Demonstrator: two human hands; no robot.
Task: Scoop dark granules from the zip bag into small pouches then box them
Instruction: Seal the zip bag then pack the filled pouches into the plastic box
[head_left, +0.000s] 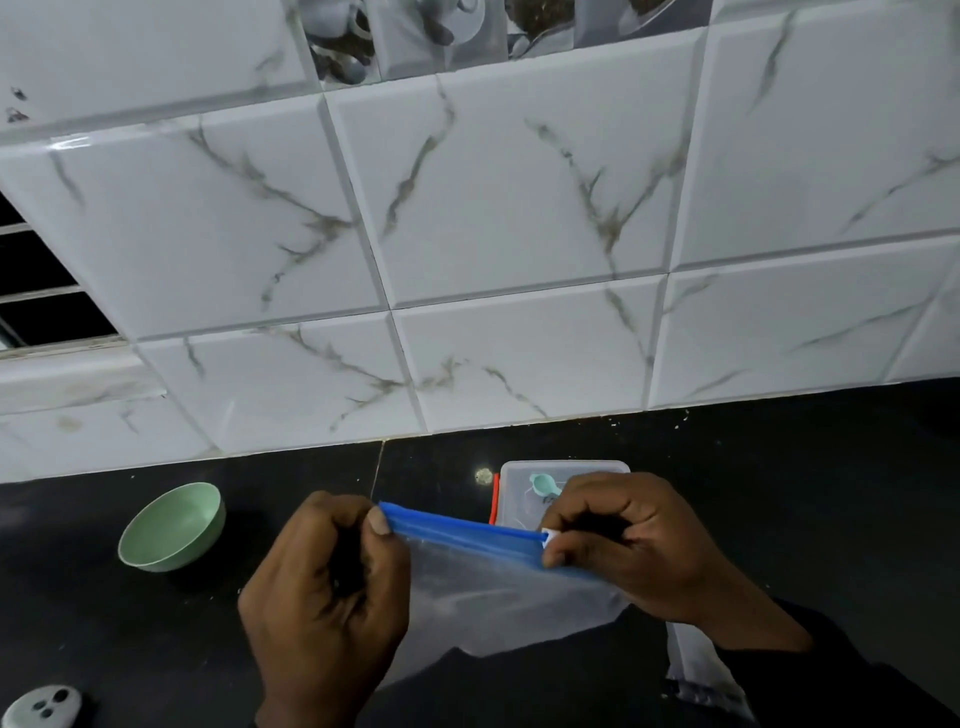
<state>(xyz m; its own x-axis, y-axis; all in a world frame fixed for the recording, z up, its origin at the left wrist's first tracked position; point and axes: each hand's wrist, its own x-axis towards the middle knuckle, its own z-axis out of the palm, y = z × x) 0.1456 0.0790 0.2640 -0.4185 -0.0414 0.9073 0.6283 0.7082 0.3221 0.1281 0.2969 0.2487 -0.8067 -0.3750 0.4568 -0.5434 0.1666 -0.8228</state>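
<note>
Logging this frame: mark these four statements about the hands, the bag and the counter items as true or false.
1. The left hand pinches the left end of the blue strip on the zip bag. True.
2. The right hand holds a scoop over the bowl. False: its grip is on the white slider at the strip's right end.
3. The green bowl stands to the right of the bag. False: it stands to the bag's left on the black counter.
4. A clear box sits behind the bag, near the wall. True.
</note>
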